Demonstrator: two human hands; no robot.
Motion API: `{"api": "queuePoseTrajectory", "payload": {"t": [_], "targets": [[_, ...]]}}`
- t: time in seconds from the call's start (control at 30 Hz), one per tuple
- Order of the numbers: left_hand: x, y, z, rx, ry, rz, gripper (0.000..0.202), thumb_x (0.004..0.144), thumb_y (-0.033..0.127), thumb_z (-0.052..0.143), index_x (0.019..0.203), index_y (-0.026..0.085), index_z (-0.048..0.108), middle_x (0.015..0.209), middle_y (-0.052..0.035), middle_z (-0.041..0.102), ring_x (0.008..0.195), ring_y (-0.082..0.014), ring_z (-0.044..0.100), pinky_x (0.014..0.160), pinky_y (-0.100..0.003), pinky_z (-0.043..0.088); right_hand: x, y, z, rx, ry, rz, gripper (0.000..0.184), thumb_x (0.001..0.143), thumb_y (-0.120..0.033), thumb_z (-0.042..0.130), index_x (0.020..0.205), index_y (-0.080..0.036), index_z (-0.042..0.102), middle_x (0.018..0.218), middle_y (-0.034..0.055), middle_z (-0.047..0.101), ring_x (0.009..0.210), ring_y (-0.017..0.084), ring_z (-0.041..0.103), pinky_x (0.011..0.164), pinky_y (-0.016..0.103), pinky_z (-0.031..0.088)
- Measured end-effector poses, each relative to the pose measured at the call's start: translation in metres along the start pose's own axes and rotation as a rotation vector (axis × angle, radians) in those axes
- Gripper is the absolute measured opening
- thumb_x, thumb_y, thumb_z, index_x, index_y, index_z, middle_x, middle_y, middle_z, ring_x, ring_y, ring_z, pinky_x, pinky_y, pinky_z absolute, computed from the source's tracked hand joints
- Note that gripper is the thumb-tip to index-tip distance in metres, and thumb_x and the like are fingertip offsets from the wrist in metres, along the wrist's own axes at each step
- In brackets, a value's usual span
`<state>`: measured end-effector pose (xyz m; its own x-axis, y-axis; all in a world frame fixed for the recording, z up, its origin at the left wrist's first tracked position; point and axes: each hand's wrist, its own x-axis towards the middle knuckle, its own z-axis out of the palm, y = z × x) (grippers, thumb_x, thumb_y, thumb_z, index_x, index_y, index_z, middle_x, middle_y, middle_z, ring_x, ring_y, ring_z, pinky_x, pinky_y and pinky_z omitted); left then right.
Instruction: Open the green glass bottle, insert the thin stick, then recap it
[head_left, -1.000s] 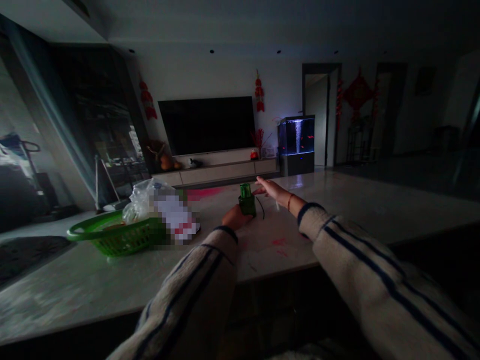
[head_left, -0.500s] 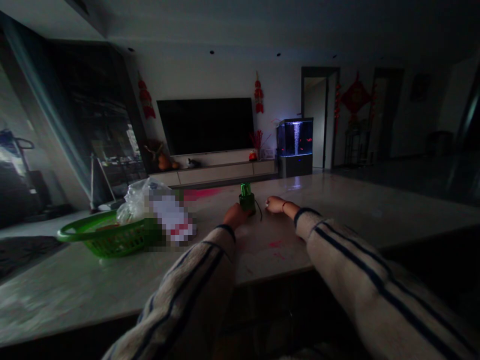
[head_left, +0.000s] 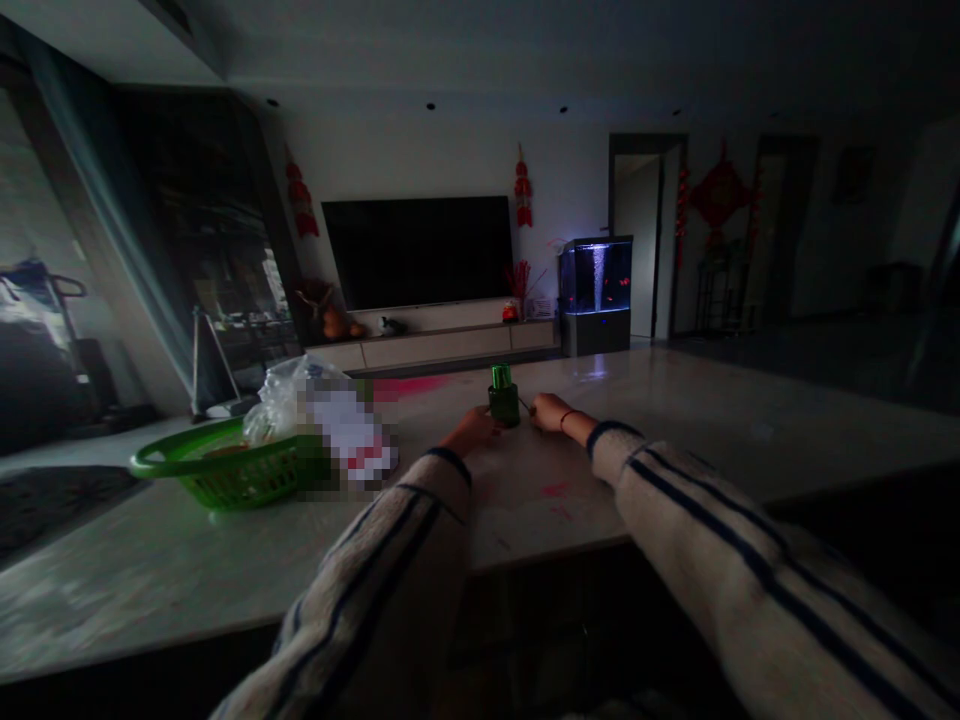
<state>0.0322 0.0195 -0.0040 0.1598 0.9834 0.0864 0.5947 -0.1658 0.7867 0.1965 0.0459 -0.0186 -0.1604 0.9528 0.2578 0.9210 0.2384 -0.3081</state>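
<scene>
A small green bottle [head_left: 503, 398] stands upright on the pale stone table [head_left: 675, 420], far from me in dim light. My left hand [head_left: 469, 432] lies just left of it, fingers stretched out and their tips at the bottle's base. My right hand [head_left: 551, 410] rests on the table just right of the bottle with its fingers curled in a pinch. A thin dark cord [head_left: 524, 404] seems to run from that pinch toward the bottle. Both arms wear a light sweater with dark stripes.
A green plastic basket [head_left: 225, 470] holding a clear bag [head_left: 289, 395] and a white packet sits on the table to the left. Red marks [head_left: 556, 490] stain the tabletop near the front edge. Beyond are a TV [head_left: 418, 250] and a lit fish tank [head_left: 596, 275].
My right hand came down from an outstretched, raised pose and curled shut beside the bottle. My left hand loosened from around the bottle and now lies flatter at its base.
</scene>
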Motion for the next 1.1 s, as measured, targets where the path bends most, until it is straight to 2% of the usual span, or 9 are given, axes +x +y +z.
{"api": "queuePoseTrajectory", "payload": {"t": [0.1,0.17,0.23,0.33,0.43,0.53,0.73,0.9,1.1], "targets": [[-0.005,-0.001,-0.009,-0.079,0.022,-0.065,0.035,0.08,0.015,0.042,0.116,0.012,0.042,0.09,-0.0095,0.065,0.062,-0.0096,0.059,0.051,-0.018,0.042,-0.001,0.005,-0.002,0.008,0.018,-0.014,0.01,0.065,-0.013,0.061,0.073,-0.017,0.067,0.075,0.006,0.067,0.078,0.017,0.061,0.063,0.021,0.041],[-0.008,-0.002,-0.015,-0.095,0.096,-0.064,0.031,0.081,0.019,0.043,0.112,0.012,0.043,0.086,-0.0075,0.063,0.059,-0.0079,0.056,0.05,-0.017,0.04,-0.003,0.007,-0.006,0.025,0.044,-0.028,0.011,0.068,-0.016,0.059,0.075,-0.017,0.066,0.078,0.0057,0.066,0.078,0.015,0.06,0.063,0.02,0.04],[-0.014,-0.001,-0.022,-0.049,0.243,-0.027,0.026,0.081,0.023,0.045,0.105,0.013,0.045,0.082,-0.0051,0.061,0.058,-0.0077,0.053,0.051,-0.017,0.039,-0.006,0.008,-0.014,0.046,0.142,0.001,0.011,0.071,-0.02,0.055,0.076,-0.017,0.065,0.078,0.0058,0.066,0.076,0.014,0.058,0.06,0.02,0.038],[-0.027,0.006,-0.033,0.16,0.515,0.056,0.017,0.075,0.029,0.05,0.085,0.015,0.05,0.074,-0.0017,0.058,0.062,-0.0099,0.051,0.053,-0.019,0.036,-0.014,0.004,-0.031,0.08,0.382,0.083,0.019,0.076,-0.031,0.05,0.075,-0.016,0.062,0.073,0.0052,0.064,0.066,0.012,0.054,0.055,0.021,0.032],[-0.043,0.015,-0.039,0.418,0.675,0.132,0.009,0.074,0.02,0.045,0.067,0.018,0.05,0.064,0.0006,0.054,0.061,-0.0104,0.048,0.053,-0.021,0.03,-0.026,-0.005,-0.047,0.084,0.544,0.064,0.038,0.084,-0.042,0.035,0.069,-0.016,0.059,0.065,0.0041,0.061,0.058,0.011,0.049,0.052,0.023,0.027],[-0.056,0.02,-0.04,0.602,0.679,0.188,0.016,0.074,0.016,0.04,0.061,0.018,0.05,0.061,-0.0008,0.054,0.059,-0.0112,0.048,0.051,-0.023,0.025,-0.04,-0.016,-0.053,-0.011,0.605,-0.03,0.046,0.088,-0.043,0.027,0.068,-0.017,0.059,0.065,0.0051,0.062,0.058,0.012,0.05,0.053,0.024,0.025],[-0.066,0.021,-0.032,0.798,0.471,0.319,0.018,0.078,0.018,0.041,0.071,0.021,0.057,0.077,-0.004,0.063,0.07,-0.0144,0.055,0.055,-0.023,0.028,-0.056,-0.031,-0.044,-0.254,0.396,-0.294,0.042,0.09,-0.039,0.027,0.085,-0.018,0.062,0.077,0.0105,0.066,0.069,0.016,0.059,0.058,0.024,0.028],[-0.066,0.021,-0.032,0.851,0.412,0.312,0.021,0.079,0.018,0.04,0.077,0.021,0.06,0.082,-0.0058,0.064,0.075,-0.0163,0.057,0.059,-0.023,0.033,-0.058,-0.033,-0.041,-0.293,0.351,-0.315,0.042,0.09,-0.039,0.025,0.09,-0.018,0.062,0.08,0.0113,0.067,0.073,0.018,0.061,0.059,0.025,0.03],[-0.063,0.019,-0.032,0.885,0.398,0.318,0.023,0.081,0.02,0.038,0.079,0.021,0.061,0.083,-0.0073,0.065,0.076,-0.0185,0.059,0.059,-0.025,0.034,-0.059,-0.033,-0.041,-0.273,0.351,-0.247,0.042,0.09,-0.04,0.027,0.085,-0.019,0.063,0.08,0.0105,0.067,0.073,0.017,0.06,0.058,0.025,0.029]]}}
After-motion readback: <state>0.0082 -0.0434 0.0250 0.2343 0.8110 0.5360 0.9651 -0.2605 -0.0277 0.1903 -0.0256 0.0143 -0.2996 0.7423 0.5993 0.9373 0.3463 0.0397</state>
